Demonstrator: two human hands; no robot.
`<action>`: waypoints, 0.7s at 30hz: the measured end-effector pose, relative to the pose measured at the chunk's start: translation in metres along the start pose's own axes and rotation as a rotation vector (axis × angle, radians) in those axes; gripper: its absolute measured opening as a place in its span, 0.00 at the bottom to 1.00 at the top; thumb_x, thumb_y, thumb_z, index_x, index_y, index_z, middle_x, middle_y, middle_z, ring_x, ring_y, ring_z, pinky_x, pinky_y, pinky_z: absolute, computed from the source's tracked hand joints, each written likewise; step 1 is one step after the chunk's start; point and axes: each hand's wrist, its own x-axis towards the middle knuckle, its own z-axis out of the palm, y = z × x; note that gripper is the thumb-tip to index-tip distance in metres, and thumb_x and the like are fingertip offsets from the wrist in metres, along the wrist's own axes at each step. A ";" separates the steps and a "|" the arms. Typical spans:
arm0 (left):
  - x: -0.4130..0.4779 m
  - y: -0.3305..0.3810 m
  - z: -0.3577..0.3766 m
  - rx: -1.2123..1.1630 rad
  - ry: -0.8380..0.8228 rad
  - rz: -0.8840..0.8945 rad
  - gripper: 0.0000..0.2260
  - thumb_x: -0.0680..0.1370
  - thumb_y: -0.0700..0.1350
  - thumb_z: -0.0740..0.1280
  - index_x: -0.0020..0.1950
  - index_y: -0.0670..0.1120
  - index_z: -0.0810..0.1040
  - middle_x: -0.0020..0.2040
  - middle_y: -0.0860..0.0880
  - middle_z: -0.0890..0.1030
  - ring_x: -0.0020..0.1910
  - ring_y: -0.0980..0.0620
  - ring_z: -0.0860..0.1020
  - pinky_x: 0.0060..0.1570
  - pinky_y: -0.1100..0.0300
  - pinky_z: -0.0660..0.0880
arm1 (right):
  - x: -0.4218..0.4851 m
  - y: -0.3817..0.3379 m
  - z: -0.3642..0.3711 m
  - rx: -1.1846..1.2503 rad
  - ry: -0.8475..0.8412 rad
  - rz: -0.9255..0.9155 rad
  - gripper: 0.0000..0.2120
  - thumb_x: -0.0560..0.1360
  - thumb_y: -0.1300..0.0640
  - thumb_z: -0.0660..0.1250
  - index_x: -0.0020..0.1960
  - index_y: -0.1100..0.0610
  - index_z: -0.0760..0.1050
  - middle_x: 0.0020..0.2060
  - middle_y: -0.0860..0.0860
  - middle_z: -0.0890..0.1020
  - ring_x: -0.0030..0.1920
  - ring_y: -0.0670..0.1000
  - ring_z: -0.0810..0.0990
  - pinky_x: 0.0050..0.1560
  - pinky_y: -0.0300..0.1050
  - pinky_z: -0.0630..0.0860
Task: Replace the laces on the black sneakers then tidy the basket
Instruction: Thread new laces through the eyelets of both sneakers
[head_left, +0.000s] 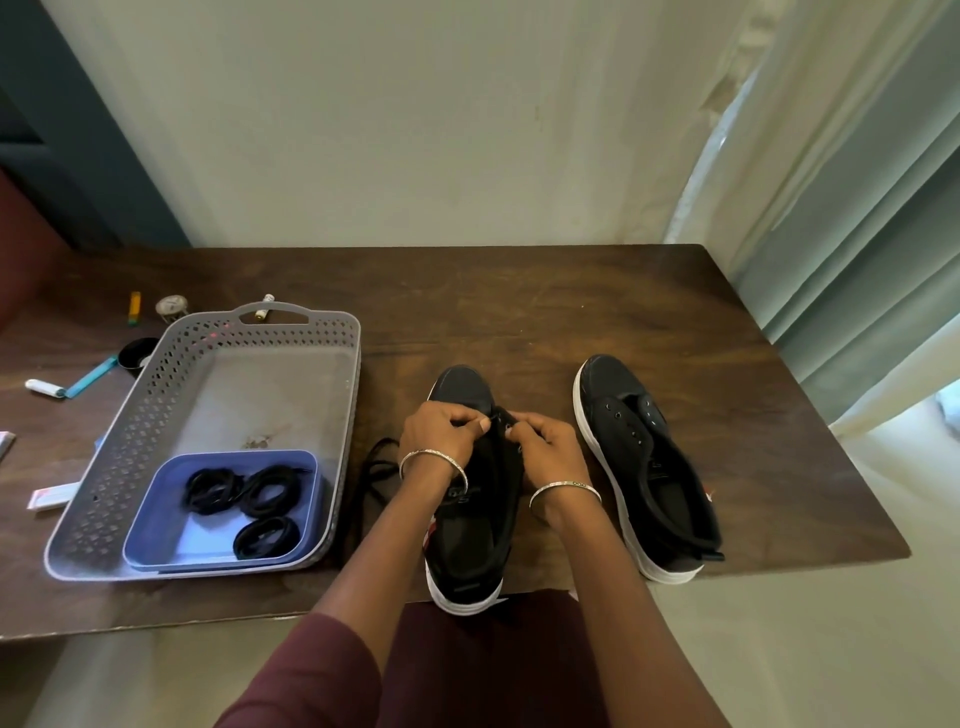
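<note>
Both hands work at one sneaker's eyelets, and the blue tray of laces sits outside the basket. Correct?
No: the head view shows the tray inside the basket, at its near end. The left hand and right hand do work at one sneaker's eyelets.

Black sneakers (644, 462), perforated grey basket (156, 405)

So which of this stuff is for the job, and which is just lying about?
Job: sneaker being laced, left hand, right hand, loose lace, unlaced sneaker, lace coils, blue tray, basket.
Lying about: yellow item, clock, battery, black cup, blue tool, white packets.
</note>
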 end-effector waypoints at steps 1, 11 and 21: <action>-0.001 0.000 0.001 0.013 0.003 0.016 0.03 0.74 0.49 0.75 0.47 0.53 0.87 0.46 0.56 0.86 0.48 0.55 0.82 0.50 0.57 0.79 | 0.001 0.001 0.000 0.015 -0.001 -0.002 0.12 0.71 0.55 0.65 0.48 0.45 0.85 0.41 0.50 0.87 0.49 0.57 0.85 0.53 0.58 0.81; -0.001 0.002 -0.002 0.143 0.068 0.101 0.04 0.76 0.48 0.72 0.49 0.54 0.87 0.47 0.56 0.86 0.48 0.54 0.82 0.46 0.59 0.77 | 0.004 0.003 0.001 -0.024 -0.003 -0.047 0.23 0.69 0.33 0.65 0.47 0.51 0.85 0.41 0.49 0.86 0.47 0.52 0.85 0.56 0.57 0.81; -0.028 -0.001 -0.007 0.304 0.108 0.012 0.22 0.75 0.67 0.64 0.65 0.60 0.75 0.68 0.52 0.69 0.70 0.44 0.65 0.68 0.43 0.61 | 0.015 -0.005 0.009 -0.237 0.127 -0.110 0.04 0.74 0.56 0.73 0.40 0.52 0.81 0.38 0.50 0.85 0.41 0.51 0.84 0.51 0.53 0.81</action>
